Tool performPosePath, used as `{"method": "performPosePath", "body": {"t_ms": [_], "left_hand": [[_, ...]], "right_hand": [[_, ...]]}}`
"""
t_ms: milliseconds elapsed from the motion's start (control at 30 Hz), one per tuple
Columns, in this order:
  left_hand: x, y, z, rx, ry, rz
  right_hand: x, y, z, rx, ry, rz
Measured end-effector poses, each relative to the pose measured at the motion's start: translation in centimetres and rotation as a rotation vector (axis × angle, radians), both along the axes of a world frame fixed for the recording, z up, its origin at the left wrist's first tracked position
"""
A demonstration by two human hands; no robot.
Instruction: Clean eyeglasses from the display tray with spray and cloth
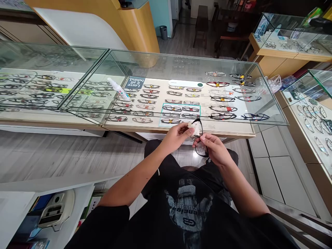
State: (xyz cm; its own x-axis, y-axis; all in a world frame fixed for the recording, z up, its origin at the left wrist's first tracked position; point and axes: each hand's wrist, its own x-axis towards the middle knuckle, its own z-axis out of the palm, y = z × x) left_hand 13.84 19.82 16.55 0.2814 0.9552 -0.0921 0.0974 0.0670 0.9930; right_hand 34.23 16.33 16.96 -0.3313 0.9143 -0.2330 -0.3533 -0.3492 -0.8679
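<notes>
A pair of dark-framed glasses (201,149) is held between my hands in front of the display case. My left hand (178,137) pinches a pale cloth (196,128) against the upper part of the glasses. With fingers closed, my right hand (213,147) grips the frame near its middle. Small specks or drops show on the lower lens. A white spray bottle (118,89) lies tilted on the glass case, to the left and beyond my hands.
The glass display case (181,128) holds rows of glasses and runs across in front of me. More cases stand at the right, one with a wooden edge (293,53). At the lower left is a shelf (77,193) with a white device (58,207).
</notes>
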Motion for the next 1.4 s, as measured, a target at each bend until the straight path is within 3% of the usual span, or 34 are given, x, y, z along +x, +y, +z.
{"method": "performPosePath", "body": {"t_ms": [300, 467, 967, 1233, 1400], "left_hand": [[1.1, -0.4, -0.1, -0.264, -0.466, -0.12], [1.2, -0.5, -0.3, -0.294, -0.574, -0.181], [2.6, -0.5, -0.4, -0.215, -0.402, 0.106], [2.5, -0.3, -1.1, -0.253, -0.371, 0.072], [2.0, -0.3, -0.7, -0.246, -0.412, 0.018]], "right_hand": [[-0.3, 0.2, 0.1, -0.025, 0.021, 0.024], [-0.4, 0.3, -0.4, -0.067, 0.03, 0.052], [-1.3, 0.6, -1.2, -0.048, -0.004, 0.09], [-1.3, 0.6, -1.8, -0.084, 0.033, 0.027], [-1.0, 0.7, -1.8, -0.098, 0.057, 0.009]]}}
